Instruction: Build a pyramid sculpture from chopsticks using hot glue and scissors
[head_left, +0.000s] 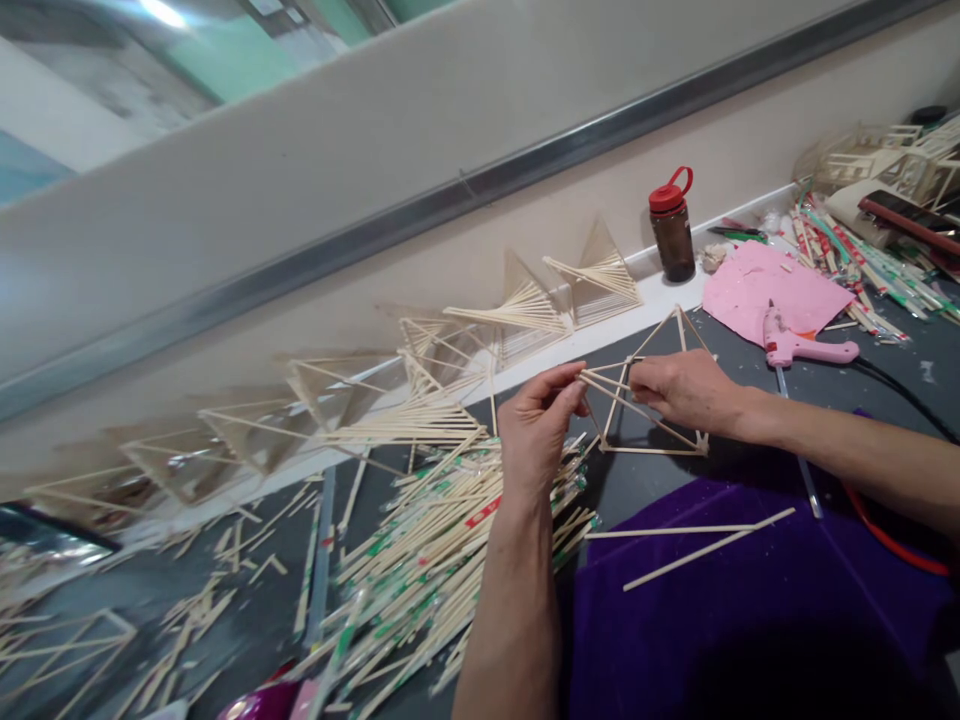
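Hands (536, 420) (686, 390) in tight pinches on stick frame (652, 451)

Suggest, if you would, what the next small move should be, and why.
I would probably steady the frame with the left hand: it pinches one corner, where the thin sticks might shift, while the right hand is curled at the frame too and the glue gun lies aside.

No words or numbers can be made out. A red label (483, 513) with pale marks sits on the heap of wrapped sticks (427, 560), whose wrappers carry blurred green print; the packets (825, 245) farther right show red print, also illegible.
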